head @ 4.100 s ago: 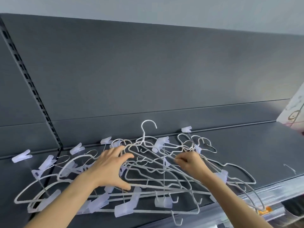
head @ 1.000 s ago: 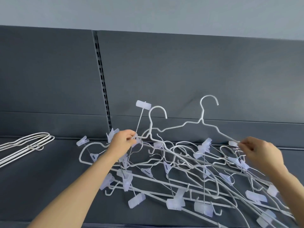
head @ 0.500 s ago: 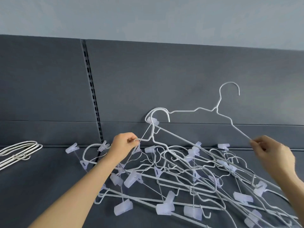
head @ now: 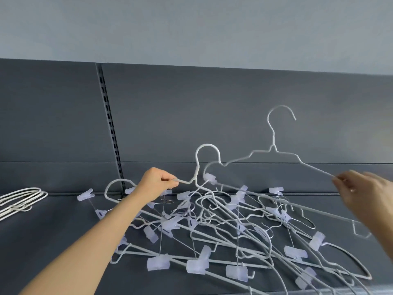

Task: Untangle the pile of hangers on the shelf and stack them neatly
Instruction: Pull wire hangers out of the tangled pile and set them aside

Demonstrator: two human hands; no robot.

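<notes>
On a grey shelf (head: 53,241), a person works at a tangled pile (head: 223,231) of white clip hangers. The right hand (head: 368,199) pinches the sloping shoulder wire of a lifted hanger (head: 273,149), which stands hook-up, its long axis running left to right above the heap. The left hand (head: 156,184) pinches the shoulder of a second hanger (head: 207,150), holding it down. The lifted hanger's left end looks caught beside that hook. A neat stack (head: 21,200) lies far left.

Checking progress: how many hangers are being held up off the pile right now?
2. The left hand grips one hanger over the pile's middle; the right hand lifts another hanger higher, to the right. Their lower parts remain in the tangle.
</notes>
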